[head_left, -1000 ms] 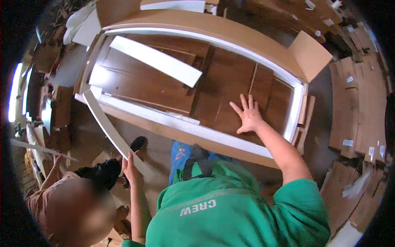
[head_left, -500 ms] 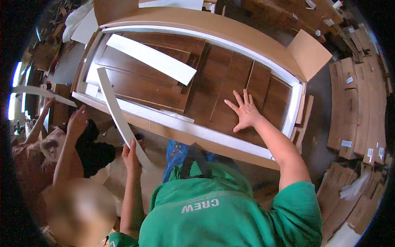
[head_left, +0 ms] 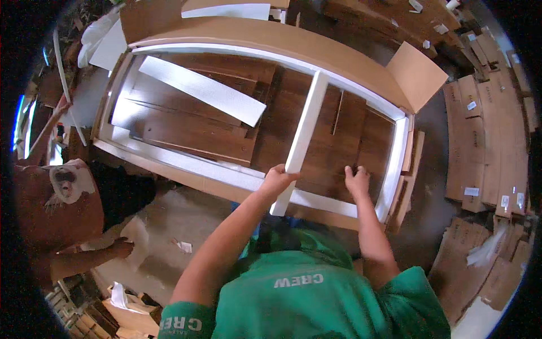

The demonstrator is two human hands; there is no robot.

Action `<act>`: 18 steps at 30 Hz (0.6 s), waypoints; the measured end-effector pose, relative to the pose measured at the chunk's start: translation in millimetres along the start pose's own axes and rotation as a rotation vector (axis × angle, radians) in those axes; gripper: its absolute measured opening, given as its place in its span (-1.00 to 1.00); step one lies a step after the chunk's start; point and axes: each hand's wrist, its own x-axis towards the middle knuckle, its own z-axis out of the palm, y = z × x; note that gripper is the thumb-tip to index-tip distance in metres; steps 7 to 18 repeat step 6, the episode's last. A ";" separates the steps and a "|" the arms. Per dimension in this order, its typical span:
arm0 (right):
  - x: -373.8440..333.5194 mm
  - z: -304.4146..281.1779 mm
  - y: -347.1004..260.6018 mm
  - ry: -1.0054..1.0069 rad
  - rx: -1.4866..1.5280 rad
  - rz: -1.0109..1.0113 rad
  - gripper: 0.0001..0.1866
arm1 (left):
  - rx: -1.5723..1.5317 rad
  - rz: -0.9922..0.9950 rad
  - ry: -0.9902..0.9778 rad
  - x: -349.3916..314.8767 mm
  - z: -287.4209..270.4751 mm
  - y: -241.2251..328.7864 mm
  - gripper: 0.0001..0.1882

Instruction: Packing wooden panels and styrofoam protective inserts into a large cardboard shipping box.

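My left hand (head_left: pixel 279 179) is closed around the lower part of a long white foam strip (head_left: pixel 309 118). The strip slants across the open cardboard box (head_left: pixel 254 35), its top by the far foam edging and its bottom end past the near side. My right hand (head_left: pixel 357 183) is over the right part of the box, fingers curled down by the dark brown wooden panels (head_left: pixel 271 138); whatever is in them is hidden. Another white foam strip (head_left: pixel 202 90) lies on the panels at the left. White foam edging (head_left: pixel 192 164) lines the box walls.
At the left a co-worker (head_left: pixel 62 203) grips a thin white strip (head_left: pixel 63 85) in one hand. Flat cardboard boxes (head_left: pixel 480 141) are stacked at the right, with more below them. A raised box flap (head_left: pixel 416 76) stands at the far right corner. Wooden boards (head_left: pixel 411 186) lie beside the box.
My left hand has swung the foam strip rightward from the box's left side to across its right half. My right hand's spread fingers have curled. The co-worker has drawn back leftward.
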 end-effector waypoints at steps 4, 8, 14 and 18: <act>-31.0 -3.1 -22.2 -0.078 -0.067 0.017 -0.28 | -0.107 -0.054 0.219 17.8 22.4 -20.1 -0.73; -32.4 0.3 -24.4 -0.048 -0.087 0.052 -0.27 | -0.112 -0.084 0.202 15.5 32.0 -20.0 -0.72; -32.4 0.3 -24.4 -0.048 -0.087 0.052 -0.27 | -0.112 -0.084 0.202 15.5 32.0 -20.0 -0.72; -32.4 0.3 -24.4 -0.048 -0.087 0.052 -0.27 | -0.112 -0.084 0.202 15.5 32.0 -20.0 -0.72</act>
